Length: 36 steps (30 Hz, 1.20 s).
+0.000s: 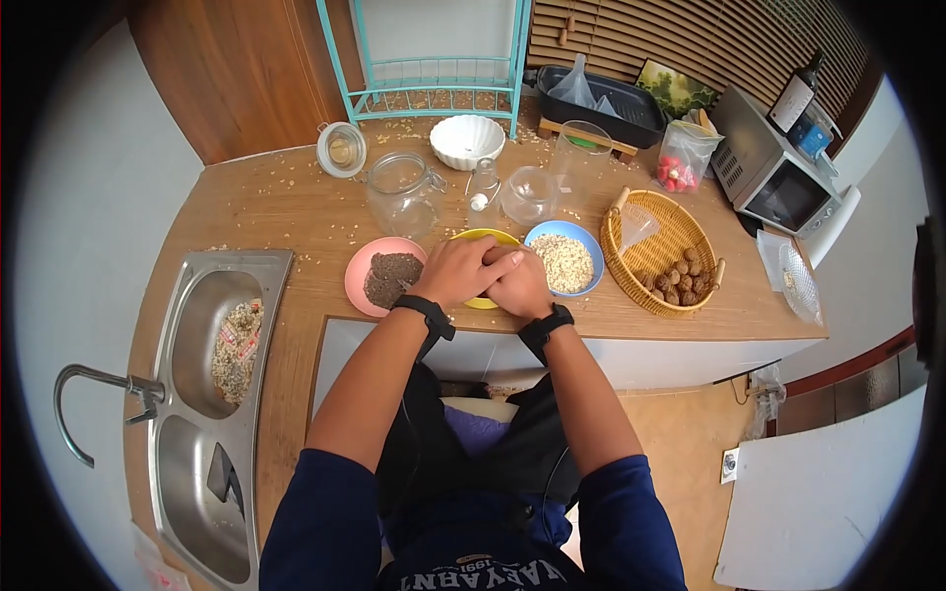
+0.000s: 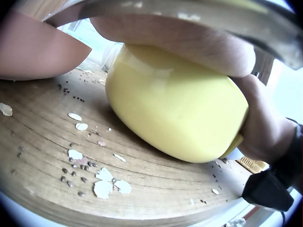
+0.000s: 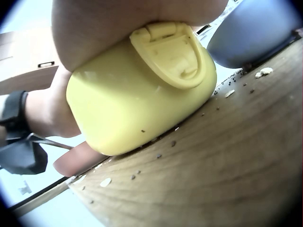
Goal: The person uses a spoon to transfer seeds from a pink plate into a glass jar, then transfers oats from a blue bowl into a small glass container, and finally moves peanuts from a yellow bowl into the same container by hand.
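Note:
A yellow bowl (image 2: 175,104) with a hinged flap (image 3: 182,64) on its side sits on the counter, mostly covered by both hands. My left hand (image 1: 455,271) lies over its left side, and one fingertip overlaps my right hand (image 1: 520,283). The right hand rests at the bowl's right side, fingers mostly hidden. In the wrist views the hands bear down on the rim; whether something lies between them I cannot tell. Left of the bowl stands a pink bowl (image 1: 357,286) of dark seeds with a spoon. At the right stands a blue bowl (image 1: 594,258) of oat flakes.
A wicker basket (image 1: 680,231) of walnuts stands to the right. Behind are a clip-top jar (image 1: 399,192), a small glass bottle (image 1: 483,187), a glass bowl (image 1: 530,197) and a white fluted bowl (image 1: 467,158). The sink (image 1: 177,295) is at the left. Flakes and seeds litter the counter.

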Available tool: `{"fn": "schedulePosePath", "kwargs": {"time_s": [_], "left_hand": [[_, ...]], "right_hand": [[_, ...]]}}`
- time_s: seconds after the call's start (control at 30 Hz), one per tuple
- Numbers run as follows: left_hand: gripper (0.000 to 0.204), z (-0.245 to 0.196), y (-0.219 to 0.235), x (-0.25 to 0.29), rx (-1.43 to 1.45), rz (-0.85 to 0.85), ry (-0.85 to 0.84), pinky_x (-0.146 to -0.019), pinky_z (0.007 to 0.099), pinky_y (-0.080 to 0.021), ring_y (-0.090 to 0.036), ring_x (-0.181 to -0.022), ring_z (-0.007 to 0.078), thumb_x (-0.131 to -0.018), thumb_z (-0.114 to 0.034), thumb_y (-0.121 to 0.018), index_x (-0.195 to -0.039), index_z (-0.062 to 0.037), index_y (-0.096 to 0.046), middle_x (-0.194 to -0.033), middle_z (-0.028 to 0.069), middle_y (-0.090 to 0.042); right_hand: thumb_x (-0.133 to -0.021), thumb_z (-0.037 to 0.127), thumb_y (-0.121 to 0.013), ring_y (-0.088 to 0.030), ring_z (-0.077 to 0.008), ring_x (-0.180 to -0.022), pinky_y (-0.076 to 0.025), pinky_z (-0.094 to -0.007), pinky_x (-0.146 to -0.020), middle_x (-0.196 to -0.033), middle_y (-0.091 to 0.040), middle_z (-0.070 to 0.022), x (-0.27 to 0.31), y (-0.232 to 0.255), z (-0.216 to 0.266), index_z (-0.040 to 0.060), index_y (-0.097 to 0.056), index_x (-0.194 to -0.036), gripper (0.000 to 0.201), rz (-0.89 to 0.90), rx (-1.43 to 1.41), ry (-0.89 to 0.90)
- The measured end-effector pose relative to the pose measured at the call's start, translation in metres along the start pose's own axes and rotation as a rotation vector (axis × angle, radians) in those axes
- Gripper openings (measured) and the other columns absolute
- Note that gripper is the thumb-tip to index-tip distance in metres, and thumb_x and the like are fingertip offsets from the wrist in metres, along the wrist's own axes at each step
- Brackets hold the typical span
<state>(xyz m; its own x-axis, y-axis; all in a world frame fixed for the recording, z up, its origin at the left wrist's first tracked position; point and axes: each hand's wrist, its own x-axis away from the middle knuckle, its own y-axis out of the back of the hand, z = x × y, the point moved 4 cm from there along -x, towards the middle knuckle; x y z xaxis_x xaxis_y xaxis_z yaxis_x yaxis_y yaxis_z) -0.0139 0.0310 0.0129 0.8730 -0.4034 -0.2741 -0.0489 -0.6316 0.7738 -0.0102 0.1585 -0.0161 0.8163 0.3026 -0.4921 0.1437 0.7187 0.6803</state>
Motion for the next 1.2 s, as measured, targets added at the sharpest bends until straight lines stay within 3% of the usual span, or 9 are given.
{"fn": "schedulePosePath", "kwargs": {"time_s": [0.47,0.67,0.77,0.83,0.97,1.2], "left_hand": [[0.059,0.0031,-0.0023,0.0022,-0.002,-0.03,0.004,-0.082,0.0502,-0.052,-0.069,-0.09,0.0412,-0.1,-0.06,-0.056,-0.102,-0.0032,-0.073,-0.094,0.0202,-0.074],[0.06,0.0029,-0.0025,0.0017,-0.034,-0.017,0.014,-0.08,0.0498,-0.052,-0.07,-0.089,0.0404,-0.1,-0.061,-0.055,-0.1,-0.004,-0.073,-0.091,0.0196,-0.074],[0.065,0.004,-0.0021,0.003,-0.035,0.03,0.054,-0.083,0.0512,-0.051,-0.07,-0.09,0.0411,-0.099,-0.065,-0.052,-0.097,-0.0033,-0.071,-0.091,0.0201,-0.074],[0.062,0.0024,-0.0002,0.002,-0.032,0.02,0.033,-0.081,0.0504,-0.051,-0.069,-0.088,0.0408,-0.1,-0.063,-0.053,-0.097,-0.0035,-0.071,-0.09,0.0199,-0.073],[0.06,-0.0001,-0.0011,0.0018,0.0,-0.047,-0.016,-0.078,0.0499,-0.051,-0.068,-0.085,0.0407,-0.1,-0.061,-0.055,-0.096,-0.0033,-0.071,-0.087,0.02,-0.073],[0.06,0.002,-0.0041,0.0009,0.003,-0.011,-0.001,-0.079,0.0498,-0.051,-0.068,-0.085,0.0412,-0.1,-0.06,-0.055,-0.098,-0.0024,-0.071,-0.087,0.0204,-0.072]], "right_hand": [[-0.082,0.02,-0.069,-0.067,-0.0383,-0.08,-0.051,-0.0481,-0.075,-0.083,-0.073,-0.0128,-0.0006,-0.0028,-0.002,0.0101,-0.074,-0.083,0.011,-0.039,-0.001,0.084],[-0.083,0.021,-0.069,-0.067,-0.038,-0.08,-0.051,-0.0482,-0.077,-0.084,-0.073,-0.0125,0.0015,-0.0051,-0.0069,0.0101,-0.074,-0.083,0.012,-0.033,0.032,0.034],[-0.083,0.02,-0.068,-0.066,-0.0428,-0.081,-0.052,-0.0516,-0.075,-0.084,-0.072,-0.0165,0.0006,-0.0053,-0.0054,0.0067,-0.072,-0.084,0.014,-0.018,-0.013,0.068],[-0.083,0.022,-0.07,-0.067,-0.0374,-0.08,-0.052,-0.0484,-0.077,-0.084,-0.074,-0.0124,0.0008,-0.0044,-0.0057,0.0108,-0.074,-0.084,0.012,-0.023,0.017,0.062],[-0.083,0.022,-0.07,-0.068,-0.037,-0.08,-0.052,-0.0482,-0.077,-0.084,-0.074,-0.0124,0.0024,-0.004,-0.0066,0.0112,-0.075,-0.084,0.012,-0.025,0.051,0.027],[-0.084,0.021,-0.069,-0.068,-0.037,-0.081,-0.052,-0.0483,-0.078,-0.084,-0.074,-0.0118,0.0016,-0.0037,-0.0042,0.0111,-0.075,-0.085,0.012,-0.029,0.03,0.043]]}}
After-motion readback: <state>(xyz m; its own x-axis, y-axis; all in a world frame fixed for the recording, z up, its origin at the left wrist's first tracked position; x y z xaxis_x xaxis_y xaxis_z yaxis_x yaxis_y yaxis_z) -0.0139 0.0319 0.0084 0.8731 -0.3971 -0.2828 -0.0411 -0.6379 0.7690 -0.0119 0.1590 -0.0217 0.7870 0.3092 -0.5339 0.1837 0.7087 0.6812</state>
